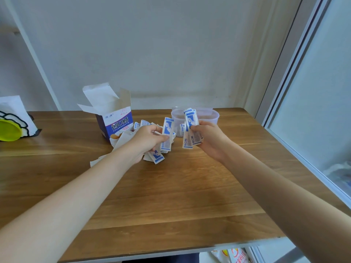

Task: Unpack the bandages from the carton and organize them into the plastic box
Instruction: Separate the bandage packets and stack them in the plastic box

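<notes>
While the opened carton (114,118) stands on the tabletop (171,186), one bandage (167,134) is pinched by the left hand (146,141); a small bunch of bandages (190,130) is gripped by the right hand (207,137), just before the plastic box (212,115). Loose bandages (155,157) are scattered between carton and hands.
</notes>
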`<state>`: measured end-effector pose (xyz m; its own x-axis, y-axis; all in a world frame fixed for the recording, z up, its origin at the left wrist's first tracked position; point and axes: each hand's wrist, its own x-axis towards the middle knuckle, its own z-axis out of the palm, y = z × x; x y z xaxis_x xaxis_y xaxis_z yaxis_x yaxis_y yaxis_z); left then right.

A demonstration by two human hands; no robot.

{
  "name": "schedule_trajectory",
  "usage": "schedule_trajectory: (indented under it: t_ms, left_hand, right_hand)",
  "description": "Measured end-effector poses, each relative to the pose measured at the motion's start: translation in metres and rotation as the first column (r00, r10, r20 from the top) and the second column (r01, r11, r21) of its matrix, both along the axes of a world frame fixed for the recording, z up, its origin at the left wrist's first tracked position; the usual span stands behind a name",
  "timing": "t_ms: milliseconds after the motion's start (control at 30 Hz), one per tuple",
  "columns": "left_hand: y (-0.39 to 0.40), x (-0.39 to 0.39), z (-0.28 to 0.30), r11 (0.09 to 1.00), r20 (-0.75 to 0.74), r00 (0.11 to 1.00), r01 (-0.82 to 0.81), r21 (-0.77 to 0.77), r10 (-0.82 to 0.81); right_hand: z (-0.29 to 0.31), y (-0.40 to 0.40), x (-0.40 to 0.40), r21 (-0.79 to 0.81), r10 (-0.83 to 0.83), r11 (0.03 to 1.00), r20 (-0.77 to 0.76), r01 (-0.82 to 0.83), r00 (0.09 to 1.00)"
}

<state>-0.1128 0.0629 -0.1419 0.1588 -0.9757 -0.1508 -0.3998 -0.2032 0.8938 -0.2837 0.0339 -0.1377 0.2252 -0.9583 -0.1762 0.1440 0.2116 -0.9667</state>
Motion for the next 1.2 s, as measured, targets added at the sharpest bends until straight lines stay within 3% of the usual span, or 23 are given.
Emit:
schedule_trajectory:
  t_ms: [100, 167, 233, 300, 367, 433, 500, 567, 700, 867, 1000, 1200]
  left_hand:
    - [-0.002, -0.005, 0.0, 0.998, -0.099, 0.994, -0.041, -0.042, 0.036]
    - [-0.001, -0.011, 0.001, 0.999, -0.182, 0.983, 0.025, -0.044, -0.032]
    - [0.002, -0.016, 0.0, 0.989, -0.208, 0.967, 0.147, -0.026, -0.149]
    - [0.004, -0.016, 0.0, 0.978, -0.199, 0.957, 0.21, -0.015, -0.209]
    - [0.003, -0.012, -0.001, 0.986, -0.076, 0.983, 0.168, -0.007, -0.168]
    - [0.0, -0.006, -0.005, 0.995, 0.204, 0.975, 0.1, -0.025, -0.093]
    - [0.0, -0.008, -0.009, 0.99, 0.422, 0.9, 0.134, -0.031, -0.109]
    - [0.002, -0.014, -0.013, 0.974, 0.518, 0.836, 0.225, -0.021, -0.182]
    - [0.004, -0.021, -0.019, 0.942, 0.625, 0.746, 0.333, -0.05, -0.231]
    - [0.006, -0.018, -0.018, 0.944, 0.585, 0.775, 0.327, -0.048, -0.239]
    - [0.007, -0.02, -0.019, 0.941, 0.535, 0.822, 0.31, -0.137, -0.194]
    - [0.008, -0.02, -0.02, 0.944, 0.512, 0.839, 0.294, -0.147, -0.182]
  right_hand:
    - [0.0, 0.001, 0.002, 0.023, 0.077, 0.997, 0.054, -0.078, 0.996]
    - [-0.001, 0.004, 0.005, 0.024, 0.164, 0.986, 0.019, -0.165, 0.986]
    - [-0.003, 0.006, 0.009, -0.023, 0.171, 0.984, -0.171, -0.177, 0.97]
    - [-0.003, 0.005, 0.009, -0.162, 0.038, 0.98, -0.427, -0.117, 0.904]
    - [-0.002, 0.003, 0.003, -0.417, -0.173, 0.894, -0.658, -0.163, 0.732]
    - [-0.004, 0.002, -0.005, -0.583, -0.391, 0.699, -0.796, -0.414, 0.463]
    - [-0.009, 0.003, -0.006, -0.545, -0.487, 0.56, -0.826, -0.624, 0.284]
    - [-0.019, 0.006, -0.003, -0.463, -0.493, 0.492, -0.846, -0.737, 0.202]
    - [-0.028, 0.009, -0.009, -0.399, -0.423, 0.485, -0.886, -0.778, 0.191]
    - [-0.023, 0.003, -0.027, -0.259, -0.383, 0.594, -0.923, -0.761, 0.015]
    - [-0.02, 0.001, -0.031, -0.255, -0.249, 0.701, -0.963, -0.666, 0.107]
    - [-0.021, 0.003, -0.032, -0.325, -0.272, 0.664, -0.944, -0.673, 0.188]
